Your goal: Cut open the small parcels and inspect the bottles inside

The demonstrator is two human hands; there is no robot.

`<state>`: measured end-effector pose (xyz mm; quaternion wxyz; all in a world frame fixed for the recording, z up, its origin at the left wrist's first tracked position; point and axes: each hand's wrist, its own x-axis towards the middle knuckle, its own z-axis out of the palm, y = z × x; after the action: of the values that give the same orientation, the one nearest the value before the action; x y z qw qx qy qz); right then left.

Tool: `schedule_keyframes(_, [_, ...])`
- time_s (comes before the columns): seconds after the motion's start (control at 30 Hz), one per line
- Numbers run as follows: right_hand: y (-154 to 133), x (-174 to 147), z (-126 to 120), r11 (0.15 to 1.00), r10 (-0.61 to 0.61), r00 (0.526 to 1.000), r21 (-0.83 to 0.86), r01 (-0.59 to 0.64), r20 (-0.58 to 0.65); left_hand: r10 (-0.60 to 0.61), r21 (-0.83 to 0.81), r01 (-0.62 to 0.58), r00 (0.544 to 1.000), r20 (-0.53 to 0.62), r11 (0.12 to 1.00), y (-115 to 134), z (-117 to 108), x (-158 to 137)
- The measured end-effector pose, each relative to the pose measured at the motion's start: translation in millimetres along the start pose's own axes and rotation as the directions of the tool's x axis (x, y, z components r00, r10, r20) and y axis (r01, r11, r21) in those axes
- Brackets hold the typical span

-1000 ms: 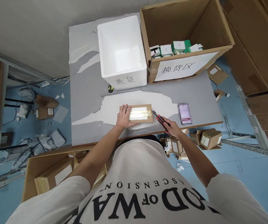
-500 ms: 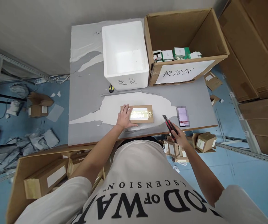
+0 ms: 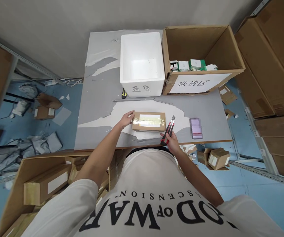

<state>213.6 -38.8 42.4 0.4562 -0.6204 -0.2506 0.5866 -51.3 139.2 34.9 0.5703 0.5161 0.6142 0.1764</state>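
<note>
A small taped cardboard box (image 3: 137,127) with a white label lies lengthwise before me on the table. My left hand (image 3: 127,119) grips the box at its left end, with the fingertips by the far corner. My right hand (image 3: 172,142) is closed around a red and black utility knife (image 3: 167,132), its blade out and pointing away from me. The fingers of that hand come close to the box's near right corner; whether they touch it I cannot tell. Right of the knife lies a phone (image 3: 195,127), its screen blurred out.
Toward the back stand a white foam bin (image 3: 142,89) and a large open carton (image 3: 203,82) with small green-and-white boxes inside. A yellow-black cutter (image 3: 124,93) lies by the bin. Parcels fill an open carton (image 3: 11,194) at lower left. Stacked cartons (image 3: 275,128) line the right.
My right hand has brought the knife left, from beside the phone to the box's right end. My left hand has slid off the box's top to its left end.
</note>
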Motion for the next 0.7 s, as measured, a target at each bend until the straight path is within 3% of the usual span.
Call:
schedule_keyframes(0.1, [1, 3, 2, 0.996, 0.004, 0.999, 0.088, 0.000, -0.037, -0.029, -0.139, 0.034, 0.999, 0.034, 0.990, -3, 3, -2])
schedule_keyframes(0.3, [-21, 40, -10, 0.983, -0.057, 0.998, 0.173, 0.061, -0.027, 0.017, -0.328, -0.031, 0.999, -0.047, 0.944, -14, 4, -24])
schedule_keyframes(0.5, [-73, 108, -11, 0.986, -0.164, 0.984, -0.003, 0.165, 0.072, -0.018, -0.481, -0.057, 0.988, -0.151, 0.875, -36, 29, -66])
schedule_keyframes(0.7, [-106, 159, 10, 0.961, -0.088, 0.983, -0.246, 0.126, 0.160, -0.116, -0.590, 0.008, 0.982, -0.146, 0.808, -50, 79, -91])
